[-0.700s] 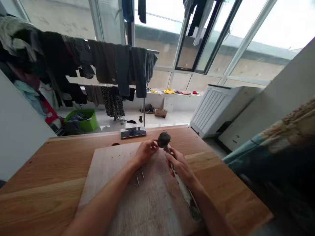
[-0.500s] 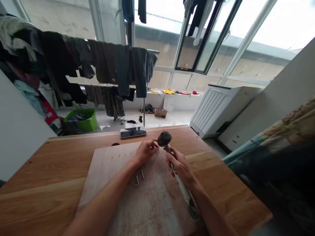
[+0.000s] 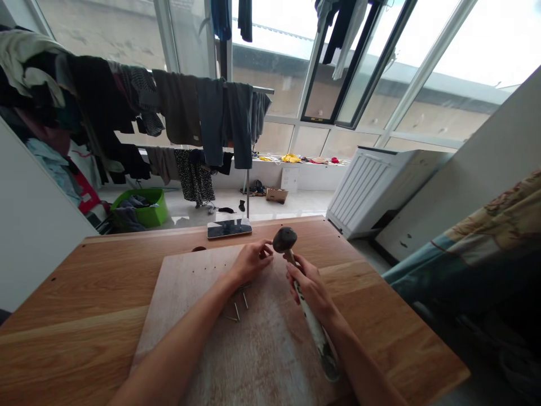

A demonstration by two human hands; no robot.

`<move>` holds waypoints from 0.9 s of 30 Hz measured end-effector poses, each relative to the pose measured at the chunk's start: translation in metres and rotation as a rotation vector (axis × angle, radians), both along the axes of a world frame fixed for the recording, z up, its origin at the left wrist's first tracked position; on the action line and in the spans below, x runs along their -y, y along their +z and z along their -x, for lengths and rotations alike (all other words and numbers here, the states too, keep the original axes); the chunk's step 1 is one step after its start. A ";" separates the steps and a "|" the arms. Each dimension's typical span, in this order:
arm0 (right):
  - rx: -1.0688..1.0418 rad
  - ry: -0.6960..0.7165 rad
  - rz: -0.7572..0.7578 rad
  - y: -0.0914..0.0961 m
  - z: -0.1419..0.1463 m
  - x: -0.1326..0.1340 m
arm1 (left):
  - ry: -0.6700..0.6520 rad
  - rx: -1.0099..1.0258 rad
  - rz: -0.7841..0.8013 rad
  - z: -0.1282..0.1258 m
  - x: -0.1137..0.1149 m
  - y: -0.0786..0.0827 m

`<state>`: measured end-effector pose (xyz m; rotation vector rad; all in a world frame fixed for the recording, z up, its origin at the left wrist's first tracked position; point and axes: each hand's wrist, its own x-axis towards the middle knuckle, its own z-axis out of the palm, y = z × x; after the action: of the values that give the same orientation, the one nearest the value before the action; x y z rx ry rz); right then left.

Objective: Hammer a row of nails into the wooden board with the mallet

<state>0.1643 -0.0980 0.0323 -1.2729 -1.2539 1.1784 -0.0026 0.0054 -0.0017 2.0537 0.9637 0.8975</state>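
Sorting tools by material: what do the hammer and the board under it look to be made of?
Hammer: dark, dull, rounded head, likely rubber or tarnished metal; pale worn handle, probably wood. Board: unfinished pale wood, matte, with visible grain and small holes. Nails beside the left hand: thin grey metal.

A dark, matt, rubbery-looking mallet head is carried on a pale, worn handle, dulled and stained toward its end. A pale wooden board, scuffed, matt and pricked with small holes, is laid on a smoother, warm-toned wooden table with a satin sheen. Thin grey metal nails are seen on the board. A glossy glass-faced black phone is noted. Soft matt cloth garments are hung behind.
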 end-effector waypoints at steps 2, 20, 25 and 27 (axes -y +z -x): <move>-0.014 -0.032 0.009 0.000 -0.001 -0.001 | -0.012 -0.115 -0.022 0.009 -0.001 0.015; 0.067 -0.034 0.043 -0.006 -0.003 -0.005 | -0.206 -1.028 -0.124 0.011 0.033 0.075; 0.048 -0.041 0.060 -0.005 -0.003 -0.005 | -0.189 -0.901 -0.132 0.019 0.023 0.065; 0.054 -0.039 0.049 -0.004 -0.003 -0.004 | -0.164 -0.889 -0.110 0.021 0.024 0.065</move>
<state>0.1671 -0.0936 0.0281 -1.3674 -1.2405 1.1598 -0.0238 -0.0185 0.0632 2.6242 1.1583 -0.1060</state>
